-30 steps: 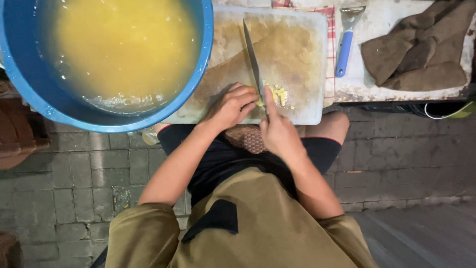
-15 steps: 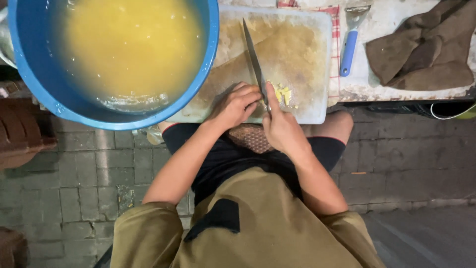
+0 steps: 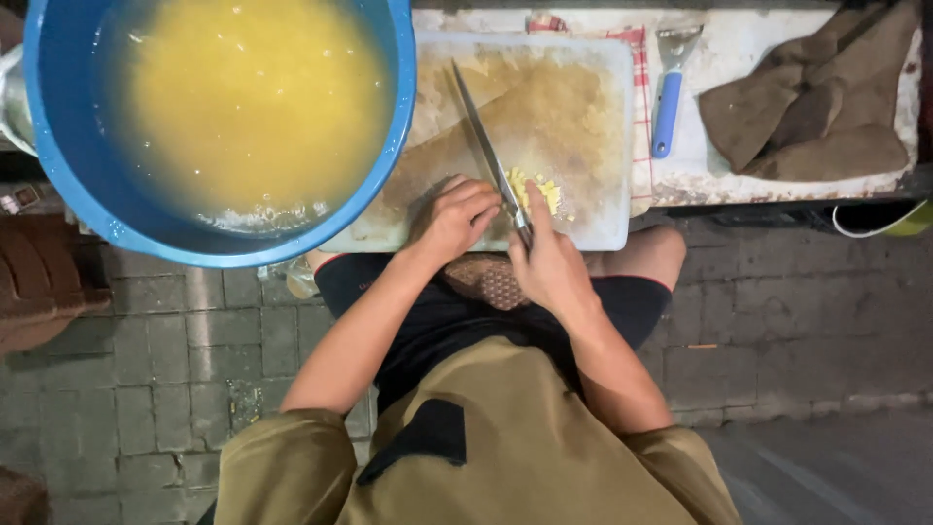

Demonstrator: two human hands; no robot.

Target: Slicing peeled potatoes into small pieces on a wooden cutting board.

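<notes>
Chopping step in hand: right hand [image 3: 549, 262] clamped on a long knife [image 3: 486, 146], left hand [image 3: 452, 216] curled beside the blade, steadying yellow pieces [image 3: 537, 192] on the stained cutting board [image 3: 583, 117] near a blue basin [image 3: 389, 146]; further cuts likely call for tucked fingertips.

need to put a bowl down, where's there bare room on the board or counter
Free: the far half of the cutting board, beyond the knife; and the counter strip between the blue-handled peeler and the brown cloth. Crowded: the board's near edge, with both hands and yellow pieces; the blue tub overlaps its left.
</notes>
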